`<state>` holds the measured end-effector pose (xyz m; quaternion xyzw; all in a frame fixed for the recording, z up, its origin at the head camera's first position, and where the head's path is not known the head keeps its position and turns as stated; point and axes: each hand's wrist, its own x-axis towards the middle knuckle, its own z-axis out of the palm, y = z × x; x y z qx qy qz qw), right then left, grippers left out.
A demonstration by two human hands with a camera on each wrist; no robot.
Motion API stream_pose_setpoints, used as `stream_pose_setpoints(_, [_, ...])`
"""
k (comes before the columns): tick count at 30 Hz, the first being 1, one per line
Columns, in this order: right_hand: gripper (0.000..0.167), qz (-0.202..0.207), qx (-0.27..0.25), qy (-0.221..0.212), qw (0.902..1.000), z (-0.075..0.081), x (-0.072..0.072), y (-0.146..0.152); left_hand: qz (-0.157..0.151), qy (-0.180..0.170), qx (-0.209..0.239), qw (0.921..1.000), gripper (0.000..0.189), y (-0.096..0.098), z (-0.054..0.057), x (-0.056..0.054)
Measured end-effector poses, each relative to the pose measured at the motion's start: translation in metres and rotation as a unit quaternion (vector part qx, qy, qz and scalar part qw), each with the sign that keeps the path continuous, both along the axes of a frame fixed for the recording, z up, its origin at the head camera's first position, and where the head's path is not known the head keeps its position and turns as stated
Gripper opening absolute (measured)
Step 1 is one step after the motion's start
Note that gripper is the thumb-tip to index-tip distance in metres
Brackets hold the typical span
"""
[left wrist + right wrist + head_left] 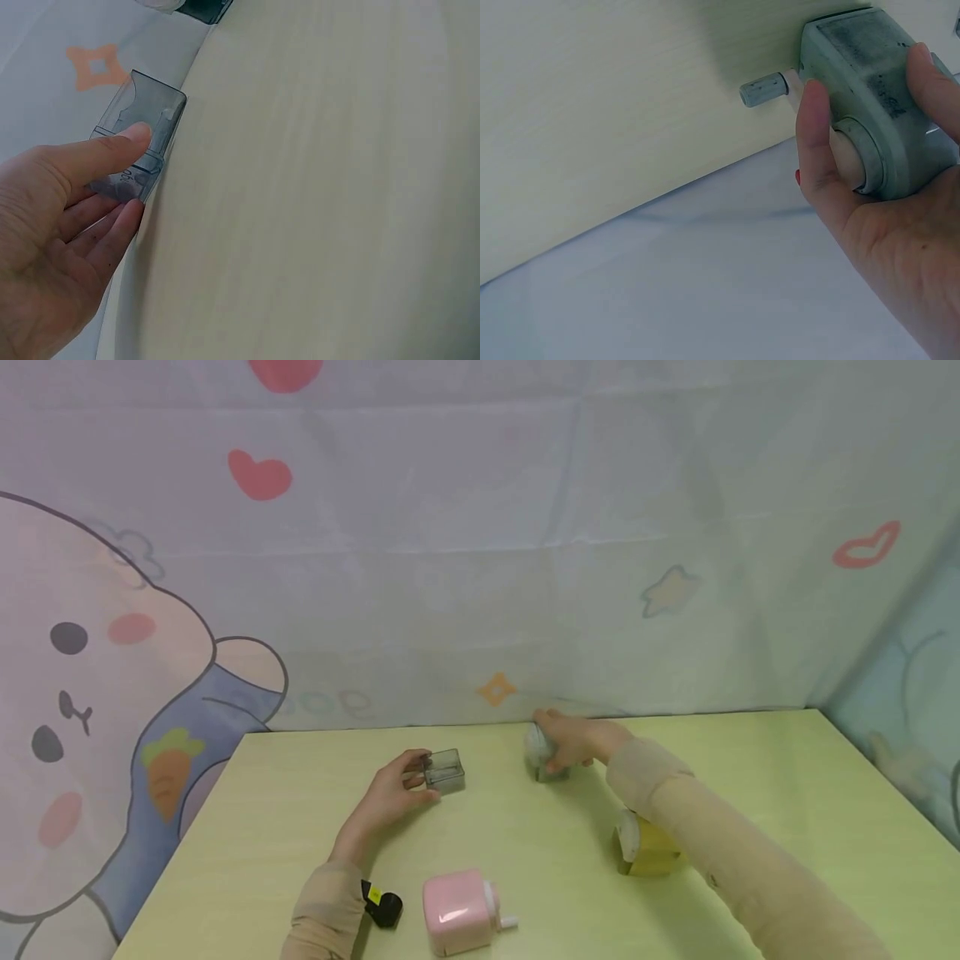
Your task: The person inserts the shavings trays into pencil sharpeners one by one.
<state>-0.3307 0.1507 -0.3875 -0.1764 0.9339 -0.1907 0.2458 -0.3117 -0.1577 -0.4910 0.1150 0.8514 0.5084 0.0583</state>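
A see-through grey plastic box (450,774), like a pencil sharpener's shavings drawer, is in my left hand (386,795). In the left wrist view the thumb lies across the box (161,97) and the fingers are at its lower side. Farther right, near the table's back edge, my right hand (573,741) grips a grey-green crank pencil sharpener (537,750). The right wrist view shows thumb and fingers on either side of its body (859,56), with the crank knob (763,91) sticking out past a fingertip. My palm hides part of the sharpener.
A pink pencil sharpener (457,914) with a white crank stands at the front. A yellow boxy object (654,850) is partly covered by my right sleeve. Beside my left sleeve lies a small black object (387,910) with a yellow label. A printed cloth (450,568) hangs behind the table.
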Motion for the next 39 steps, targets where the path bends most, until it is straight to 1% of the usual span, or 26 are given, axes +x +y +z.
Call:
stream_pose_setpoints(4, [0.071, 0.002, 0.007, 0.003, 1.0000, 0.001, 0.001, -0.004, -0.004, 0.002, 0.002, 1.0000, 0.067, 0.002, 0.000, -0.001])
stream_pose_setpoints(7, [0.072, 0.002, 0.006, 0.004, 1.0000, 0.002, 0.003, -0.008, -0.011, 0.001, 0.009, 0.9999, 0.068, 0.004, 0.000, -0.002])
stream_pose_setpoints(11, [0.069, 0.005, 0.007, 0.010, 0.9999, 0.003, 0.004, -0.012, -0.012, 0.001, 0.010, 0.9999, 0.068, 0.005, 0.000, -0.001])
stream_pose_setpoints(13, [0.070, 0.003, 0.007, 0.013, 0.9999, 0.003, 0.005, -0.013, -0.011, 0.001, 0.007, 0.9999, 0.068, 0.006, 0.000, -0.001])
stream_pose_setpoints(20, [0.066, 0.007, 0.008, 0.017, 0.9998, 0.002, 0.008, -0.021, -0.018, 0.004, -0.008, 0.9998, 0.068, 0.006, -0.003, -0.002])
stream_pose_setpoints(25, [0.065, 0.014, 0.007, 0.023, 0.9996, 0.003, 0.010, -0.029, -0.018, 0.004, -0.009, 0.9998, 0.067, 0.007, -0.002, 0.000])
stream_pose_setpoints(31, [0.076, 0.018, 0.008, 0.027, 0.9994, 0.003, 0.010, -0.035, -0.014, 0.004, -0.010, 0.9998, 0.067, 0.007, -0.002, 0.002])
stream_pose_setpoints(39, [0.074, 0.026, 0.017, 0.044, 0.9986, 0.003, 0.012, -0.041, -0.024, 0.004, -0.010, 0.9996, 0.067, 0.009, -0.007, -0.002])
